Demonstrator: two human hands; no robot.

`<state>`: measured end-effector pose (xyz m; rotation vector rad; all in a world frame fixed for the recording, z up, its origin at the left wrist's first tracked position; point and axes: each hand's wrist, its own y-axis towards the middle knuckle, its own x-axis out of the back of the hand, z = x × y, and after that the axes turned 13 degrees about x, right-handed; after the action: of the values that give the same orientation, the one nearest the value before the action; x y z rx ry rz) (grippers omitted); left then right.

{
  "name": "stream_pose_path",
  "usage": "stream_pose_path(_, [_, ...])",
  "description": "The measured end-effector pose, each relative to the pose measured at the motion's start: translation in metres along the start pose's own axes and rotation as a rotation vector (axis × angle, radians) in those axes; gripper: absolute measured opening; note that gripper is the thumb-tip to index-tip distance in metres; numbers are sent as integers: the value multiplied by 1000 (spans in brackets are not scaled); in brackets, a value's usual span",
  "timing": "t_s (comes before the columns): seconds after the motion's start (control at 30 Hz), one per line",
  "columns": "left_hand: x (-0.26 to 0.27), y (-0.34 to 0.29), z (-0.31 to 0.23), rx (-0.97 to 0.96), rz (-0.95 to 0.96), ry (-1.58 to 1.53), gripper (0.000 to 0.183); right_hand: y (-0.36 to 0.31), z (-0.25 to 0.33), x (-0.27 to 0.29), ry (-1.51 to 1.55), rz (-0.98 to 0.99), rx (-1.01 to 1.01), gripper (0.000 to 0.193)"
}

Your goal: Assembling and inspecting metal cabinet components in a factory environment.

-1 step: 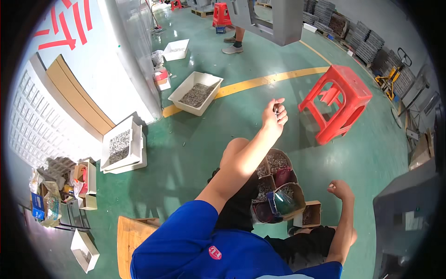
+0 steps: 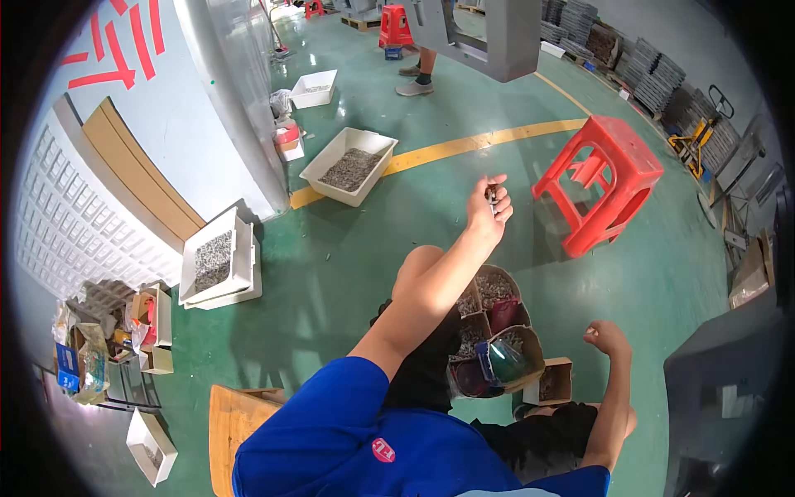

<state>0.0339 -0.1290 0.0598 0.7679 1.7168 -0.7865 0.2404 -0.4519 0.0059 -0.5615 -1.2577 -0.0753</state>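
My left hand (image 2: 490, 203) is stretched out over the floor, palm up, with its fingers curled around several small metal parts (image 2: 492, 197). My right hand (image 2: 609, 338) is held low on the right, thumb and fingers pinched together; a tiny pale bit shows at the tips, too small to name. Between my knees stands a cluster of open containers (image 2: 530, 344) with small grey metal pieces (image 2: 494, 288) in them. Dark red scoop-like pieces (image 2: 505, 315) and a clear greenish one (image 2: 507, 361) rest in these compartments. Beside them is a small cardboard box (image 2: 561, 381).
A red plastic stool (image 2: 617, 153) stands ahead on the right. White bins of metal pieces (image 2: 313, 176) (image 2: 255, 269) sit to the left, near a wall panel (image 2: 199, 141). A grey machine (image 2: 720, 389) is at the right. Another person's legs (image 2: 424, 73) show far ahead.
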Motion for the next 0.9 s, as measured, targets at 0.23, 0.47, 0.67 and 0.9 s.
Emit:
stream_pose_path(0.23, [2,1,0,-30,-10,-22,36,-3,10,7,-34,25,-21,34])
stream_pose_path(0.47, [2,2,0,0,-28,20,21,-5,18,12,-44,53,-51,32])
stream_pose_path(0.67, [3,3,0,-4,-22,14,19,-6,10,6,-28,11,0,32])
stream_pose_path(0.9, [2,1,0,-14,-19,29,20,-1,-4,-3,62,-13,1,33])
